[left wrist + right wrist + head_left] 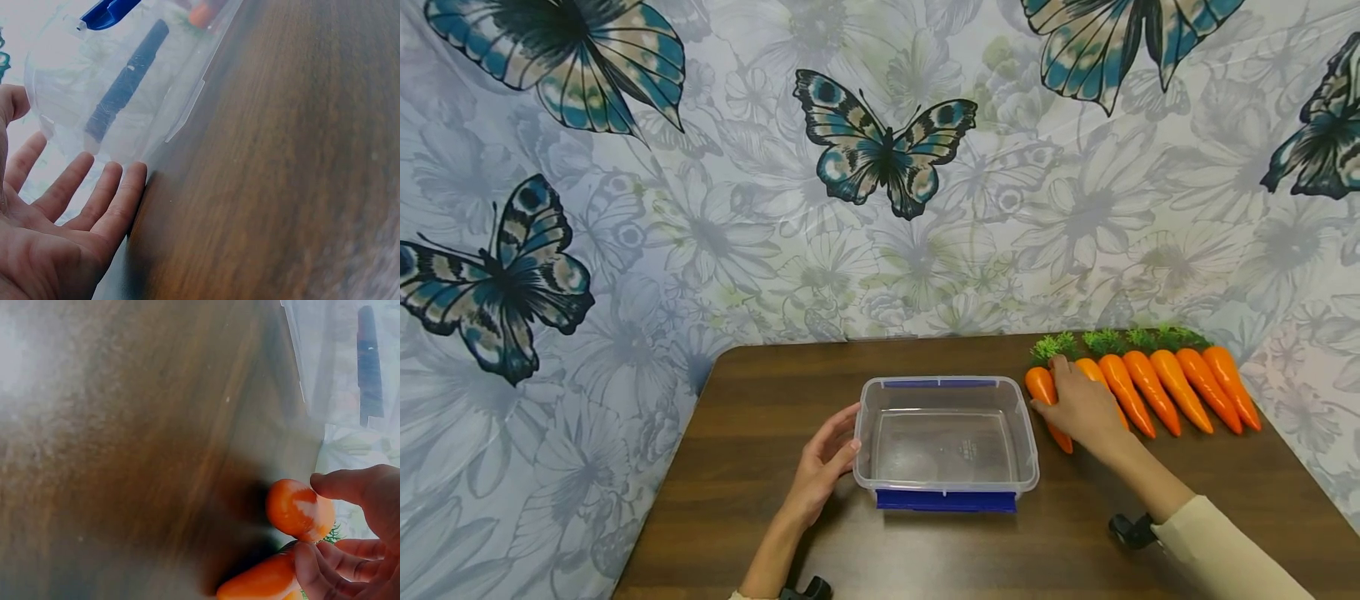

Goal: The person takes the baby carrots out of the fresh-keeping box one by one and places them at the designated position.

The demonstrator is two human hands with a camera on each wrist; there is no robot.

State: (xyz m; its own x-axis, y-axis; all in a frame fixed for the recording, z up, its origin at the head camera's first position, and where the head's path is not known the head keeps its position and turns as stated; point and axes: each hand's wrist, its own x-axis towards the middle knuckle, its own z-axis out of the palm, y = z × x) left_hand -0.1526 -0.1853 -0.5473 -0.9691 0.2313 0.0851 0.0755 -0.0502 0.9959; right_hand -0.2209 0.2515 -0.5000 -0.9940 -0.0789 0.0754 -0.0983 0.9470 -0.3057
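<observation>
A clear plastic container (947,446) with blue clips stands on the table, open side up. My left hand (823,467) rests against its left side; in the left wrist view the fingers (115,200) are nearly straight and touch the clear wall. At the left end of a row of orange carrots (1176,387) with green tops, my right hand (1086,408) pinches the leftmost carrot (1043,385). The right wrist view shows the thumb on one side of this carrot (294,509) and fingers on the other. A neighbouring carrot (262,578) lies close to the fingertips.
The carrots lie side by side along the back right of the brown wooden table (760,417). Behind the table hangs a floral cloth (737,250) with butterflies. Dark wrist devices (1131,531) sit on both wrists.
</observation>
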